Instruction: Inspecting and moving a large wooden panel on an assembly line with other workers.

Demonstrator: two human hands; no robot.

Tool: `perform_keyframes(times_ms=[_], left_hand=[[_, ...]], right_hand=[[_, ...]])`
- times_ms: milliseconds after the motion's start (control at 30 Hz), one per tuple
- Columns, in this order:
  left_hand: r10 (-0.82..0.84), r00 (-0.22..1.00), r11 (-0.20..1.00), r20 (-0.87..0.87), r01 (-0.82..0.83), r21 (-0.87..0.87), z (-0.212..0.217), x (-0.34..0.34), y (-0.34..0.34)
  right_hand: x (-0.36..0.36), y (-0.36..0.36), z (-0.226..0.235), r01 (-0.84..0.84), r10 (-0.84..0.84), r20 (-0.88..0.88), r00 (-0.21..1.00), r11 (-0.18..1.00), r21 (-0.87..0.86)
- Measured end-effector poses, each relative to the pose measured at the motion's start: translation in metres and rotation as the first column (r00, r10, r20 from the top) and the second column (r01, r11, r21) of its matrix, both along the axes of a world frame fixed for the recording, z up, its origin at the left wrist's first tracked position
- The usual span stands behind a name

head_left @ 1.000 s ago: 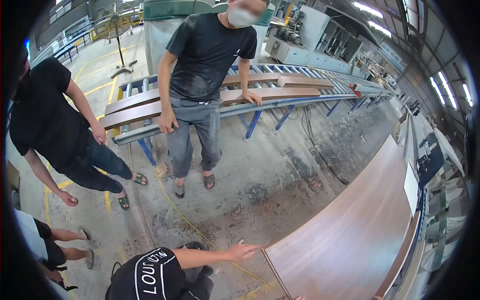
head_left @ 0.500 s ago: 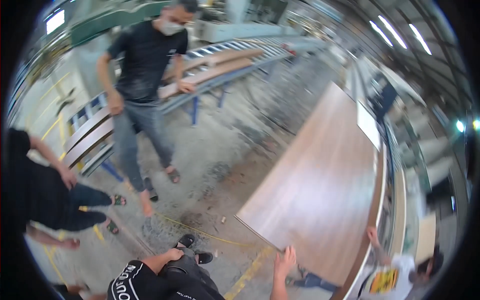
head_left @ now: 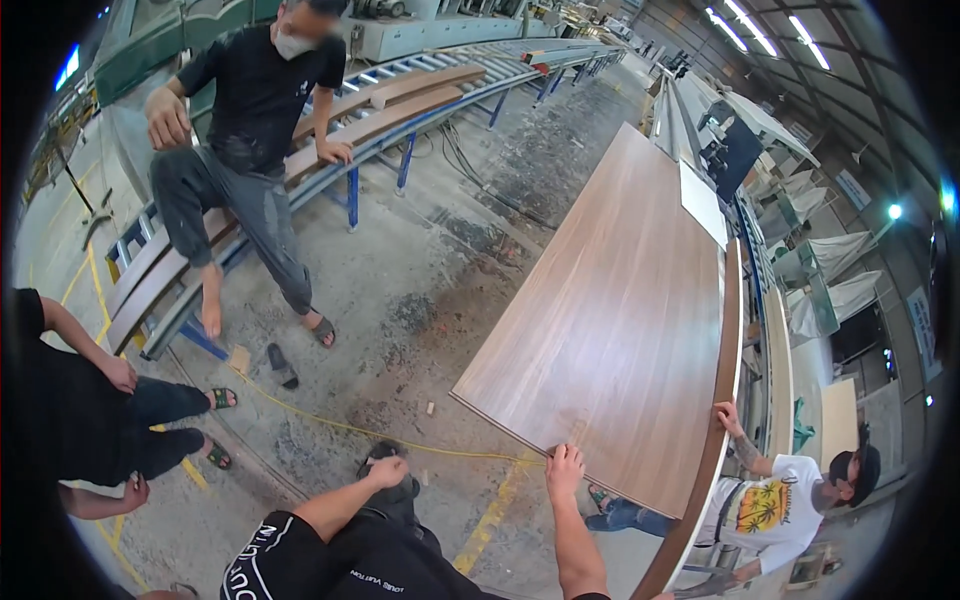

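A large wood-grain panel (head_left: 620,330) slants across the right half of the view, its near edge toward me. My right hand (head_left: 566,470) is at that near edge, with its fingers curled over the top face. The thumb is hidden. In front of my body, above my dark trousers, I hold my left hand (head_left: 385,468) with its fingers curled in. Nothing shows in it, and it is apart from the panel. A long brown board (head_left: 712,455) stands along the panel's right edge, where a co-worker's hand (head_left: 727,418) rests on it.
A person in a mask (head_left: 262,95) leans at a roller conveyor (head_left: 405,145) holding brown boards, one bare foot lifted above a loose sandal (head_left: 282,366). Another person (head_left: 70,400) stands at left. A yellow cord (head_left: 330,424) crosses the floor. At right stands a white-shirted co-worker (head_left: 765,510).
My left hand has risen off my thigh. My right hand has come further onto the panel's edge. The masked person has raised one leg and an arm, slipping out of a sandal.
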State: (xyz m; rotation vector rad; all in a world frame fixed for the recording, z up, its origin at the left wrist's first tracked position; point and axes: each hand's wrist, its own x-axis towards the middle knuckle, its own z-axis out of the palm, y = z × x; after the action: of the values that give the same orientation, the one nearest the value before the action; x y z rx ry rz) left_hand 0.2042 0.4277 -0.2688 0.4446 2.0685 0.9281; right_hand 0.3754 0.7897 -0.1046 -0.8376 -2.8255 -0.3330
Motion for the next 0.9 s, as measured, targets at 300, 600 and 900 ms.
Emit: perform_keyframes(times_ms=[300,600,900], left_hand=[[0.427,0.903,0.810,0.055,-0.408,0.421,0.095,-0.051,0.113],[0.285,0.958,0.817,-0.035,-0.224,0.531,0.157,-0.122,0.171],[0.197,0.964,0.891,-0.176,-0.101,0.442,0.116,-0.115,0.195]], right_hand=[[-0.002,0.006,0.014,-0.050,0.050,0.053,0.997,0.999,-0.001],[-0.006,0.021,0.028,-0.233,0.241,0.079,0.967,0.968,-0.094],[-0.032,0.013,0.067,-0.279,0.323,-0.003,0.946,0.815,-0.508]])
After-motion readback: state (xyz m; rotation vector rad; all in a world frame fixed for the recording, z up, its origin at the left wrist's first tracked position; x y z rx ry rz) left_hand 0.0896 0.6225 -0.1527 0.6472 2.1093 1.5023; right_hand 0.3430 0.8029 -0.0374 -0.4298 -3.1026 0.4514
